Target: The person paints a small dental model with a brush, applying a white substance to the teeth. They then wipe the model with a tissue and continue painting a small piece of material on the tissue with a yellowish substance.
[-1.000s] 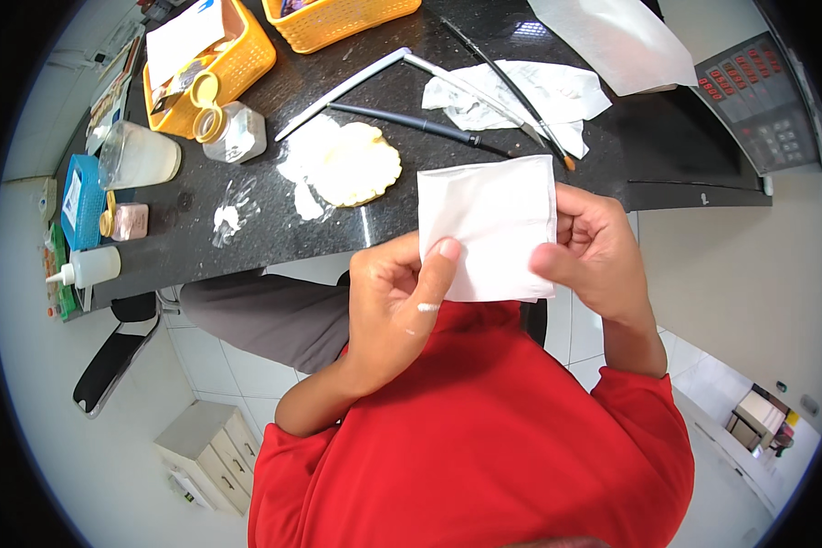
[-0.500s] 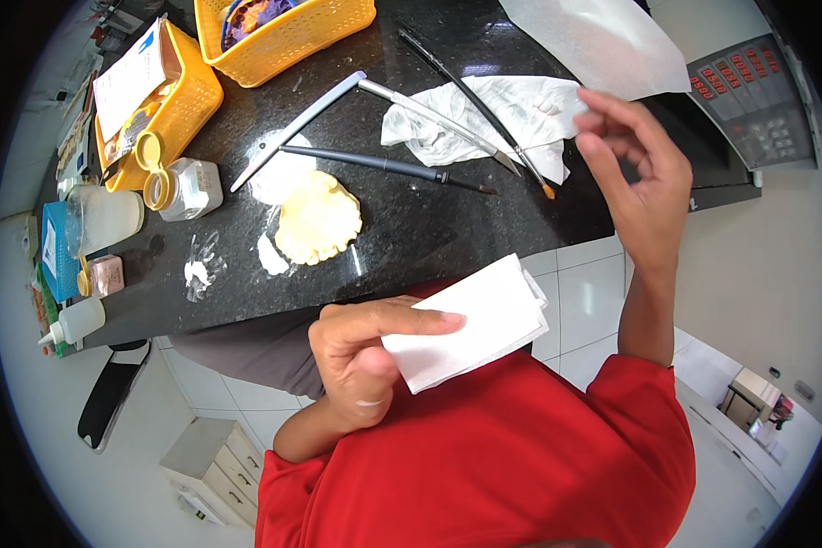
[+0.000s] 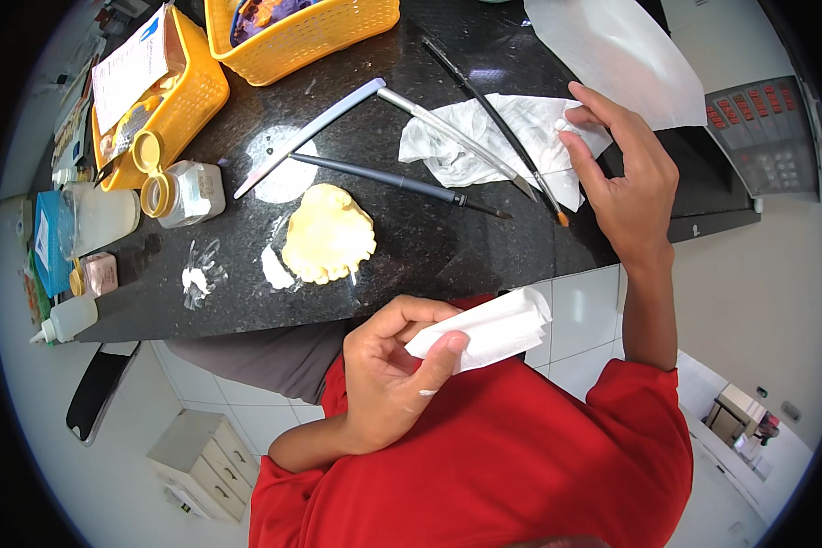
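Left hand point(image 3: 388, 370) pinches a tissue point(image 3: 507, 327) nearside of the cast point(image 3: 327, 233) — right hand point(image 3: 632, 178) is well right of it, thumb and finger apart.

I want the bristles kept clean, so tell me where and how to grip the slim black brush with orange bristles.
Pinch the slim black brush around mid-handle, probably from above and right: its orange bristles are at the near end, and the slim silver knife crowds that end from the left, the gap widening higher up. The right hand is on that side.
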`<action>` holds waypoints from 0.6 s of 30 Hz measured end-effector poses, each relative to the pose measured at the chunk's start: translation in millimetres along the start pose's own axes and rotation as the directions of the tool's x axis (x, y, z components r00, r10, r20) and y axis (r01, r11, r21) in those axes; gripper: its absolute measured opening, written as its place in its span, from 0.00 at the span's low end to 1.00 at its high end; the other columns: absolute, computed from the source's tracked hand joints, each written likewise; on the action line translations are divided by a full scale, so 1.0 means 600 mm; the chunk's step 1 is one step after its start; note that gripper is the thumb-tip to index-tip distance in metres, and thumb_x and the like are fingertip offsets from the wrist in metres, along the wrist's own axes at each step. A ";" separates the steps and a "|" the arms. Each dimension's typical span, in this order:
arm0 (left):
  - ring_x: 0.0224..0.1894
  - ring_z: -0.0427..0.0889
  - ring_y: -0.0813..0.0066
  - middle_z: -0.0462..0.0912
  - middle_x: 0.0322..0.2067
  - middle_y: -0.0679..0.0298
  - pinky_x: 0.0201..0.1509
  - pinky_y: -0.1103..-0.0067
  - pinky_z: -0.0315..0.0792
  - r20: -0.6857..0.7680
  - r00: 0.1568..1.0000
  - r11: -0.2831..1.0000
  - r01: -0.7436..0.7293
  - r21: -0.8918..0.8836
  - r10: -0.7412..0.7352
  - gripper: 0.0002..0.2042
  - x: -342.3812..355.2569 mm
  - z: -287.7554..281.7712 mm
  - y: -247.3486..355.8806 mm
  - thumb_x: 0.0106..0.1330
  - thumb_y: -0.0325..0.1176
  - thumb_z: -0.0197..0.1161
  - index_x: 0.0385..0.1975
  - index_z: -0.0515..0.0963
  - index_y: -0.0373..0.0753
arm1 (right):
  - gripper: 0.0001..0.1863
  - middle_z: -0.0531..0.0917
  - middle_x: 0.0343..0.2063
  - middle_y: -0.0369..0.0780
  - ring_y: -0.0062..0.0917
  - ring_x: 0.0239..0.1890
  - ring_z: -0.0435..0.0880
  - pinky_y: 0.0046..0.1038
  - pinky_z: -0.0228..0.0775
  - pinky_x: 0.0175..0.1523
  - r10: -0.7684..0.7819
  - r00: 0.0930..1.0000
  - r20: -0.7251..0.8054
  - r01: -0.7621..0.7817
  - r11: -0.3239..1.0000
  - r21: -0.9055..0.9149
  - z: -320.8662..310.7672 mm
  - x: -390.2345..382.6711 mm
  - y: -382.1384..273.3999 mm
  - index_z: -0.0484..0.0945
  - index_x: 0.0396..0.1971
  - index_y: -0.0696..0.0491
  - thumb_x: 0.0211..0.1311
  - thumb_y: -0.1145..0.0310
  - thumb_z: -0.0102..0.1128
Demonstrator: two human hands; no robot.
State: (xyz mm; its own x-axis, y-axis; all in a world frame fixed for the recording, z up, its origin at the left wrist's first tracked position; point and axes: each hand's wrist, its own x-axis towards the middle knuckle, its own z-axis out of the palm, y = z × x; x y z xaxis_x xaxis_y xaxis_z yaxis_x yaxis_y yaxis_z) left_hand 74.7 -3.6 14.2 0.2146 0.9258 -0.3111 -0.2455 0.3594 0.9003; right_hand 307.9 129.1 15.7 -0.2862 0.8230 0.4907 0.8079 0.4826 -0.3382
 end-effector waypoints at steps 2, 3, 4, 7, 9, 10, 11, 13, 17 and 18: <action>0.35 0.78 0.84 0.82 0.34 0.56 0.41 0.87 0.70 0.011 0.998 0.983 0.069 -0.172 -0.068 0.15 -0.002 0.001 -0.005 0.63 0.23 0.57 0.48 0.66 0.27 | 0.21 0.83 0.33 0.40 0.24 0.36 0.82 0.23 0.71 0.43 0.029 0.999 0.041 -0.029 1.000 -0.003 -0.005 0.001 -0.005 0.78 0.46 0.55 0.48 0.78 0.65; 0.36 0.78 0.84 0.82 0.34 0.56 0.40 0.87 0.70 0.019 0.995 0.961 0.102 -0.255 -0.100 0.13 -0.003 0.002 -0.006 0.63 0.23 0.56 0.46 0.67 0.28 | 0.21 0.83 0.32 0.40 0.23 0.35 0.82 0.23 0.71 0.43 0.025 0.999 0.037 -0.025 1.000 0.001 -0.005 0.001 -0.006 0.78 0.46 0.55 0.48 0.78 0.65; 0.36 0.78 0.84 0.82 0.35 0.56 0.40 0.86 0.70 0.019 0.993 0.948 0.115 -0.296 -0.114 0.13 -0.003 0.005 -0.006 0.64 0.23 0.56 0.47 0.66 0.28 | 0.21 0.83 0.32 0.40 0.23 0.35 0.82 0.23 0.71 0.43 0.021 0.999 0.034 -0.021 1.000 0.005 -0.005 0.001 -0.007 0.78 0.46 0.55 0.48 0.78 0.65; 0.38 0.78 0.84 0.81 0.36 0.57 0.42 0.86 0.71 0.020 0.993 0.923 0.118 -0.367 -0.119 0.17 0.004 0.022 0.007 0.67 0.25 0.52 0.53 0.63 0.27 | 0.20 0.83 0.31 0.40 0.23 0.34 0.82 0.23 0.71 0.42 0.016 1.000 0.024 -0.016 1.000 0.005 -0.002 0.000 -0.004 0.78 0.46 0.56 0.49 0.78 0.65; 0.39 0.77 0.84 0.81 0.38 0.58 0.43 0.86 0.71 0.033 0.991 0.923 0.132 -0.360 -0.129 0.18 0.005 0.025 0.008 0.68 0.27 0.51 0.56 0.62 0.26 | 0.20 0.83 0.30 0.39 0.24 0.34 0.82 0.23 0.71 0.41 0.012 1.000 0.002 -0.012 1.000 0.007 0.001 0.000 -0.002 0.78 0.45 0.55 0.48 0.78 0.66; 0.39 0.77 0.84 0.81 0.38 0.58 0.43 0.86 0.70 0.038 0.990 0.923 0.139 -0.358 -0.134 0.19 0.007 0.025 0.008 0.68 0.27 0.51 0.57 0.62 0.26 | 0.20 0.83 0.30 0.38 0.24 0.33 0.81 0.24 0.71 0.39 0.007 1.000 -0.014 -0.007 1.000 0.009 0.002 0.001 -0.001 0.78 0.44 0.54 0.48 0.78 0.66; 0.40 0.77 0.84 0.80 0.39 0.59 0.44 0.86 0.70 0.047 0.989 0.917 0.150 -0.369 -0.142 0.19 0.007 0.025 0.007 0.69 0.28 0.50 0.57 0.62 0.26 | 0.20 0.83 0.29 0.38 0.25 0.32 0.81 0.24 0.71 0.38 0.006 1.000 -0.026 -0.006 1.000 0.014 0.004 -0.001 -0.002 0.78 0.44 0.53 0.47 0.78 0.66; 0.41 0.77 0.83 0.79 0.41 0.59 0.45 0.86 0.70 0.064 0.985 0.904 0.170 -0.393 -0.158 0.20 0.015 0.023 0.005 0.69 0.29 0.50 0.58 0.62 0.26 | 0.20 0.82 0.28 0.38 0.25 0.32 0.81 0.23 0.71 0.38 -0.004 0.998 -0.063 0.004 1.000 -0.001 0.001 0.003 -0.003 0.79 0.44 0.52 0.47 0.78 0.66; 0.46 0.78 0.71 0.76 0.47 0.51 0.54 0.76 0.71 0.015 0.995 0.886 0.093 -0.455 -0.097 0.19 0.029 0.032 0.008 0.69 0.31 0.49 0.55 0.63 0.26 | 0.20 0.83 0.28 0.38 0.24 0.32 0.81 0.22 0.71 0.42 0.083 0.988 -0.129 -0.062 0.986 0.157 -0.019 0.006 -0.035 0.78 0.44 0.55 0.47 0.77 0.67; 0.45 0.77 0.75 0.77 0.45 0.55 0.51 0.79 0.71 -0.011 0.996 0.876 0.078 -0.476 -0.094 0.19 0.030 0.036 0.009 0.70 0.30 0.49 0.56 0.64 0.26 | 0.20 0.83 0.28 0.38 0.24 0.32 0.81 0.22 0.71 0.43 0.121 0.983 -0.141 -0.087 0.969 0.231 -0.028 0.005 -0.051 0.78 0.44 0.56 0.46 0.77 0.68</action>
State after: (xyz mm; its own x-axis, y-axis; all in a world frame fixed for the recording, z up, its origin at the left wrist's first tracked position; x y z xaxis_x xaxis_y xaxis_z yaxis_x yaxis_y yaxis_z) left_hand 97.6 12.8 20.1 0.2268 0.8892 -0.3974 -0.6480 0.4424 0.6200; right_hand 290.8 111.6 41.1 -0.1108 0.8250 0.5542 0.6890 0.4656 -0.5554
